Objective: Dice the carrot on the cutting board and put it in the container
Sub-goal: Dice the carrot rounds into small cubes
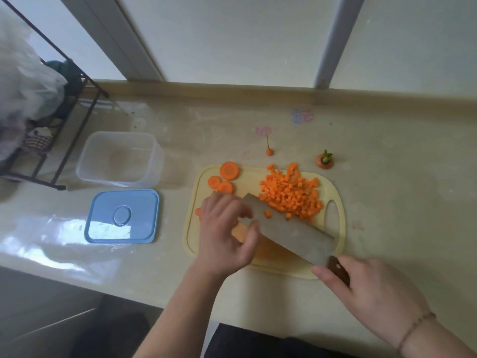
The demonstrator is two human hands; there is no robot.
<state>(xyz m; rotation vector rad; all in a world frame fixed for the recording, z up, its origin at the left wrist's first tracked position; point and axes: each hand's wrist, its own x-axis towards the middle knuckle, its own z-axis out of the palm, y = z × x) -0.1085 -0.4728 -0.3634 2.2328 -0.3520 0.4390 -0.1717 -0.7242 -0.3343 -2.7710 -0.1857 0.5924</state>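
Beige counter [387, 177] | right hand [374, 293] grips cleaver [291, 228] | left hand [224, 231] pinches carrot [238, 232] (diced pile [291, 195] beyond)

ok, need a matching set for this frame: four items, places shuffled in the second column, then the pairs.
1. blue lid
2. carrot top
3. diced carrot
4. cleaver

A. in the right hand
B. piled on the cutting board
C. on the counter in front of the clear container
D. on the counter behind the board

1-C, 2-D, 3-B, 4-A
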